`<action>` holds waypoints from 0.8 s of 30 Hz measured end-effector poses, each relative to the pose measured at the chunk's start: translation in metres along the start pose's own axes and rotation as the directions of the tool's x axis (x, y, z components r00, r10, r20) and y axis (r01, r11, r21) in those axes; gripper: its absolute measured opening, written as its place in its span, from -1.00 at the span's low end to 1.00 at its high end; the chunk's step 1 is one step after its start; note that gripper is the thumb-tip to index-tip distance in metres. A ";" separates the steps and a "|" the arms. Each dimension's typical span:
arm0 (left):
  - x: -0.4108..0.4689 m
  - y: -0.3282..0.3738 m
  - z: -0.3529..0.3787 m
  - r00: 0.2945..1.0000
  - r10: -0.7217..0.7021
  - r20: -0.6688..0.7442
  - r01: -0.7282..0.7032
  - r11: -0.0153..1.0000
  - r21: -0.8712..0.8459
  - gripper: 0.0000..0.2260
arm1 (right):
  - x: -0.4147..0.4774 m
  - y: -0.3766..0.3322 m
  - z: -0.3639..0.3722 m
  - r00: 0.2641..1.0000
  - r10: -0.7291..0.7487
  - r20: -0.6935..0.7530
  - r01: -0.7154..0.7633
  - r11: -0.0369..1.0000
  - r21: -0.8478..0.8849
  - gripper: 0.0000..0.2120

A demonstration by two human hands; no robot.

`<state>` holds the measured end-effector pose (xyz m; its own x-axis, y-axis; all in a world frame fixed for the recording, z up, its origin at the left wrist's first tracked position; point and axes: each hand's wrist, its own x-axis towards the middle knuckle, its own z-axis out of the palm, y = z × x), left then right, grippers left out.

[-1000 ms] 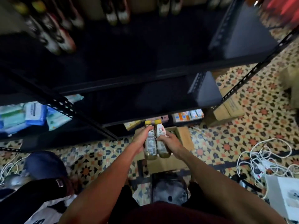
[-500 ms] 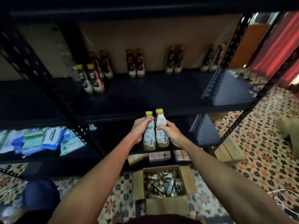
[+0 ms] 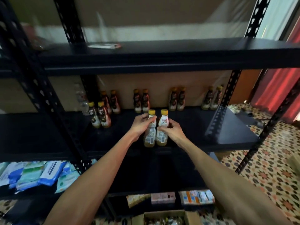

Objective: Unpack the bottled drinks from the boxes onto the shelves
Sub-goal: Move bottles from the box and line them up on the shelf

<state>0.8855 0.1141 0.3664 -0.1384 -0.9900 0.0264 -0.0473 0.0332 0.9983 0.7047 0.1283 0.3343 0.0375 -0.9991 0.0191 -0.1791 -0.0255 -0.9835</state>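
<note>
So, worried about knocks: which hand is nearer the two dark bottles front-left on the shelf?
Left. The left hand, gripping one pale bottle, is right of the dark bottles; the right hand, gripping a second bottle, is farther right.

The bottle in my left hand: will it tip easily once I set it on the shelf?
Probably: the bottle is tall and narrow, so a nudge may topple it. Liquid shows at its base, so likely weighty and stiff. Its glossy label sleeve could be slippery.
</note>
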 end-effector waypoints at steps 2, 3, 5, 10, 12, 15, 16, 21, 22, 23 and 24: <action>0.011 -0.003 -0.005 1.000 0.004 0.004 -0.004 0.999 0.035 -0.75 | 0.011 0.002 0.000 1.000 0.000 -0.006 0.000 0.999 -0.052 -0.65; 0.016 -0.006 -0.006 1.000 0.001 0.003 -0.002 0.999 0.054 -0.75 | 0.016 0.004 0.001 1.000 0.008 -0.009 -0.009 0.997 -0.076 -0.63; 0.024 -0.012 -0.009 1.000 -0.002 0.001 0.002 0.997 0.083 -0.76 | 0.025 0.011 0.004 0.999 0.037 -0.025 -0.039 0.993 -0.107 -0.56; 0.033 -0.024 -0.014 1.000 0.026 0.008 -0.027 0.993 0.114 -0.80 | 0.042 0.025 0.009 0.998 0.026 -0.053 -0.033 0.990 -0.135 -0.59; 0.036 -0.025 -0.014 0.999 0.038 0.004 -0.038 0.993 0.113 -0.82 | 0.046 0.030 0.009 0.998 0.027 -0.051 -0.034 0.990 -0.135 -0.63; 0.038 -0.022 -0.017 0.998 0.046 0.046 -0.053 0.986 0.158 -0.76 | 0.048 0.031 0.008 1.000 0.026 -0.013 -0.028 0.987 -0.158 -0.58; 0.039 -0.020 -0.019 0.997 0.035 0.069 -0.047 0.983 0.175 -0.69 | 0.047 0.028 0.007 1.000 0.028 0.009 -0.026 0.986 -0.166 -0.52; 0.046 0.016 -0.032 0.989 0.035 0.146 -0.082 0.942 0.326 -0.53 | 0.049 -0.007 -0.001 0.995 -0.095 -0.023 0.088 0.971 -0.223 -0.29; 0.049 0.027 -0.034 0.985 0.038 0.166 -0.098 0.925 0.367 -0.59 | 0.051 -0.016 -0.002 0.993 -0.119 -0.020 0.111 0.965 -0.236 -0.35; 0.051 0.037 -0.036 0.980 0.033 0.197 -0.116 0.897 0.427 -0.65 | 0.053 -0.026 -0.004 0.991 -0.134 -0.003 0.129 0.956 -0.262 -0.43; 0.053 0.045 -0.037 0.973 0.016 0.231 -0.136 0.848 0.513 -0.70 | 0.055 -0.035 -0.004 0.991 -0.134 0.025 0.136 0.941 -0.311 -0.51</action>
<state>0.9125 0.0580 0.4148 -0.3642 -0.9309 0.0298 -0.5284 0.2329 0.8165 0.7090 0.0741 0.3709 0.0860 -0.9854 0.1466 -0.4694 -0.1699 -0.8665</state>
